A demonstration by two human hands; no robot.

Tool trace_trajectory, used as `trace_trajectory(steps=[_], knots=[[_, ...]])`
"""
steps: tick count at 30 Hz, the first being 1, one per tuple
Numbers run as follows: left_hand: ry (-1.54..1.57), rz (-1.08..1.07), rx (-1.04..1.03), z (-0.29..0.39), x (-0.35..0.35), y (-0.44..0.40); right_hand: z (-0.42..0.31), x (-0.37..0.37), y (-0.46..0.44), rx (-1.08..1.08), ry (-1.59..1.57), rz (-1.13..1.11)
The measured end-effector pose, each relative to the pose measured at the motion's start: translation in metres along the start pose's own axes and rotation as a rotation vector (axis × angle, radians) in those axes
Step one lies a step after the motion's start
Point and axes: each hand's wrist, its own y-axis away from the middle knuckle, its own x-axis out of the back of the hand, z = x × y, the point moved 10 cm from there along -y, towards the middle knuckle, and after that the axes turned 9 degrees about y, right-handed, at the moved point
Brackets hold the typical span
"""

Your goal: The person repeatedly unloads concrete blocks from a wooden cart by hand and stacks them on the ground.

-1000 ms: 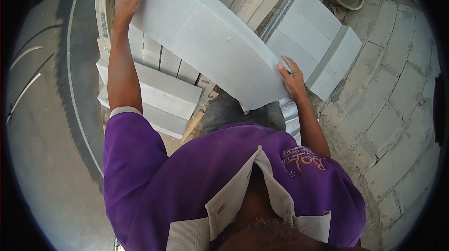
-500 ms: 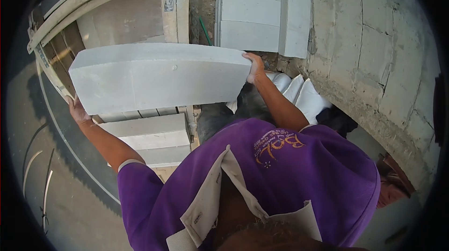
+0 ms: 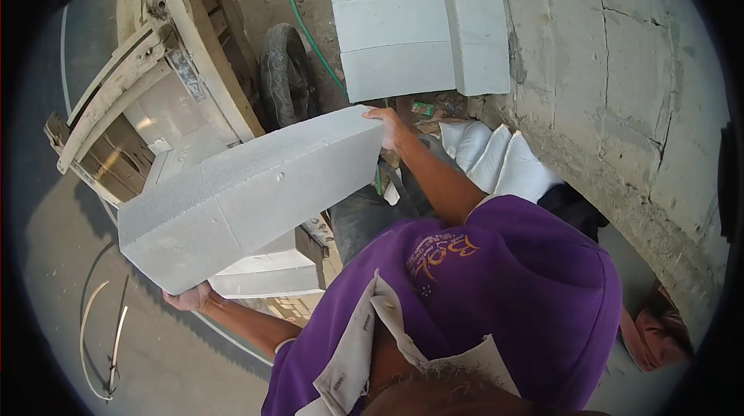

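A long pale block [image 3: 256, 183] is held up in front of my body, tilted so that its left end is lower and nearer to me. Under that lower left end, my left hand [image 3: 190, 296] supports the block, its fingers partly hidden beneath. My right hand [image 3: 387, 125] grips the upper right end, with fingers on the top edge. Beyond and below the held block is a wooden cart [image 3: 209, 67] with more pale blocks. Another pale block [image 3: 271, 267] lies below it, close to my legs.
A stack of pale blocks [image 3: 395, 24] stands ahead beside a block wall [image 3: 597, 51]. White sacks [image 3: 500, 160] lie to the right of my legs. A tire [image 3: 287, 75] and a green hose [image 3: 302, 24] are ahead. Curved strips [image 3: 116, 346] lie on the ground at left.
The held block has swung from sloping down rightward to sloping down leftward, and tipped to show its long edge. My left hand has moved down and under its end. The view has shifted.
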Motion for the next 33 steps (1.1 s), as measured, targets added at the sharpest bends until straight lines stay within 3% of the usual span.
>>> trace_trajectory(steps=[3, 5, 7, 10, 12, 15, 17, 18, 20, 23, 26, 33], knots=[[-0.057, 0.025, 0.024, -0.026, -0.039, 0.056, 0.002, 0.086, 0.032, -0.076, -0.108, 0.108], [-0.06, 0.023, 0.037, -0.051, -0.067, 0.075, 0.0, 0.155, 0.042, -0.004, -0.162, 0.184], [-0.091, -0.172, 0.097, -0.091, -0.122, 0.089, -0.005, 0.204, 0.056, 0.066, -0.227, 0.262], [-0.186, -0.272, 0.169, -0.177, -0.246, 0.113, -0.006, 0.271, 0.074, 0.088, -0.347, 0.496], [-0.207, -0.261, 0.197, -0.243, -0.297, 0.1, -0.006, 0.286, 0.083, 0.089, -0.467, 0.56], [-0.16, -0.35, 0.441, -0.369, -0.36, 0.065, 0.019, 0.342, 0.064, 0.124, -0.636, 0.68], [-0.231, -0.448, 0.5, -0.45, -0.4, 0.042, 0.028, 0.372, 0.049, 0.2, -0.771, 0.761], [-0.231, -0.51, 0.572, -0.488, -0.419, 0.037, 0.031, 0.38, 0.041, 0.193, -0.785, 0.76], [-0.308, -0.482, 0.567, -0.562, -0.438, -0.001, 0.008, 0.376, 0.014, 0.31, -0.808, 0.475], [-0.398, -0.558, 0.595, -0.649, -0.494, -0.007, -0.014, 0.372, 0.01, 0.188, -0.789, 0.581], [-0.461, -0.594, 0.632, -0.73, -0.538, -0.02, -0.043, 0.368, -0.003, 0.221, -0.78, 0.548], [-0.685, -0.687, 0.654, -0.85, -0.608, -0.019, -0.061, 0.364, -0.001, 0.253, -0.832, 0.514]])
